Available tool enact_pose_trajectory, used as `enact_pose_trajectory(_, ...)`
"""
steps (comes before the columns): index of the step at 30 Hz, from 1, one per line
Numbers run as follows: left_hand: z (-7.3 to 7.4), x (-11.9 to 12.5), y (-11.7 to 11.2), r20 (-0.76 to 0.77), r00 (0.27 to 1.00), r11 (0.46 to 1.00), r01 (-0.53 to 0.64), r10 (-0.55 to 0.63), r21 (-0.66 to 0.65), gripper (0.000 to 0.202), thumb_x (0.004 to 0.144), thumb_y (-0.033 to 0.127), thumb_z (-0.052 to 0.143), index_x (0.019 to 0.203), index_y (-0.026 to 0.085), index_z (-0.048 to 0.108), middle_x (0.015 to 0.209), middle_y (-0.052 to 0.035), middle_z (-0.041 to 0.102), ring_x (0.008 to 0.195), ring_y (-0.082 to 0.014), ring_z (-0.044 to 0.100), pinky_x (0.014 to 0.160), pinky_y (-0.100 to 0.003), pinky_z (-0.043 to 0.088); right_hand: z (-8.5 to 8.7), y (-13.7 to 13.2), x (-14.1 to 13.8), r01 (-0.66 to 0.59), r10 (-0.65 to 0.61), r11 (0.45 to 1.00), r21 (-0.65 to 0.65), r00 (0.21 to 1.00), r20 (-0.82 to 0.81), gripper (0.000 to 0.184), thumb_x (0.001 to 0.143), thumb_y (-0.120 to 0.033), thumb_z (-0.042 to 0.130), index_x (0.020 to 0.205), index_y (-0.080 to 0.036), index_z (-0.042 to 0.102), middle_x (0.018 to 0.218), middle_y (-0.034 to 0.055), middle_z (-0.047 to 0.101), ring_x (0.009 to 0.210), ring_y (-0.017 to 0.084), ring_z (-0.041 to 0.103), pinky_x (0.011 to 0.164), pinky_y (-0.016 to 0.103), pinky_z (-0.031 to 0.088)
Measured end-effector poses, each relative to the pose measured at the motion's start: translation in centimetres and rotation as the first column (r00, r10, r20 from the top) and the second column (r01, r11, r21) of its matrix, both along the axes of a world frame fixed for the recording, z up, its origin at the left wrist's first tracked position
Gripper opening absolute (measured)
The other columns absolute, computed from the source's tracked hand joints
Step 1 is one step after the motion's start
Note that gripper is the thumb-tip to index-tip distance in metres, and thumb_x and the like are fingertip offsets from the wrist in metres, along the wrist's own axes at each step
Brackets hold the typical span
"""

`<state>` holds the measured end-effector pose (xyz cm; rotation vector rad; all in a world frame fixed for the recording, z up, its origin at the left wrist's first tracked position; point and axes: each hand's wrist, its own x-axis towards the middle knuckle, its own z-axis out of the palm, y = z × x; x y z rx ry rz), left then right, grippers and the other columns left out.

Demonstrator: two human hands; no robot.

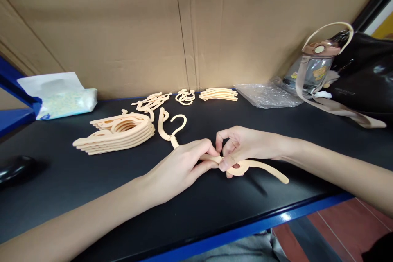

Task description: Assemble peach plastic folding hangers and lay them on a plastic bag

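- While the stack [116,142] on the left looks finished, the work as a whole seems only part done, judging by the loose parts to its right.
- Behind the stack's right end, jumbled arms [152,103] lie on the table [129,221], apparently not yet joined to anything.
- Right of the stack, a hook [181,121] and a curved arm stick out past the left hand [186,161]; they seem to belong to the hanger [270,171], but the hand hides the link.
- The left hand pinches the hanger between thumb and fingers, front and centre, just above the table.
- Behind it, near the cardboard [123,28], are loose hooks [186,97] and a neat pile of strips [218,94], which look left to be used.
- The right hand [245,143], close beside the left, is clamped on the hanger by its ring; one arm runs free to the right. Whether the joint between the hands is fast, I cannot tell.
- Counts, left to right: one mouse [16,168], one tissue pack [67,104], one stack of about five layers, one hanger in hand, several arms, several hooks and several strips, all overlapping too much for sure numbers.
- Farther right: one clear bag [267,95], one bottle [319,67] with its strap, one black bag [368,75].
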<state>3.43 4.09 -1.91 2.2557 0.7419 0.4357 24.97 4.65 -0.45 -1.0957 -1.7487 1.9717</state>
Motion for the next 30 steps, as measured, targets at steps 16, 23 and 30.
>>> enact_pose_trajectory(16, 0.1, -1.3, 1.1, -0.128, 0.985, 0.905, -0.053, 0.118, 0.423, 0.021, 0.096, 0.033, 0.046, 0.109, 0.022, 0.058, 0.109, -0.0048, 0.062, 0.105, -0.0214, 0.054, 0.091, -0.038, 0.043, 2.6, 1.0, 3.6, -0.316, 0.138, 0.877, 0.363, 0.887, 0.441, 0.025, 0.083, -0.038, 0.061, 0.091, -0.015, 0.069, 0.071, 0.0009, 0.065, 0.066, 0.012, 0.055, 0.059, 0.022, 0.040)
enact_pose_trajectory(23, -0.5, -2.0, 2.2, -0.177, 0.936, 0.875, -0.202, 0.305, 0.440, 0.035, 0.098, 0.040, 0.036, 0.118, 0.022, 0.058, 0.136, -0.0077, 0.049, 0.130, -0.0251, 0.040, 0.109, -0.048, 0.032, 2.7, 1.5, 4.9, -0.416, -0.215, 0.602, 0.681, 0.737, 0.641, 0.022, 0.093, -0.031, 0.046, 0.093, -0.022, 0.066, 0.087, 0.0021, 0.064, 0.081, 0.018, 0.055, 0.072, 0.029, 0.038)
enact_pose_trajectory(30, 0.2, -1.9, 1.4, -0.224, 0.943, 0.900, -0.137, 0.246, 0.413, 0.035, 0.092, 0.024, 0.036, 0.121, 0.019, 0.055, 0.136, -0.0087, 0.049, 0.127, -0.0253, 0.044, 0.109, -0.047, 0.034, 1.4, 2.3, 4.7, -0.496, -0.447, 0.417, 0.762, 0.618, 0.647, 0.027, 0.095, -0.024, 0.040, 0.099, -0.020, 0.067, 0.098, 0.0082, 0.060, 0.091, 0.021, 0.056, 0.081, 0.034, 0.040)
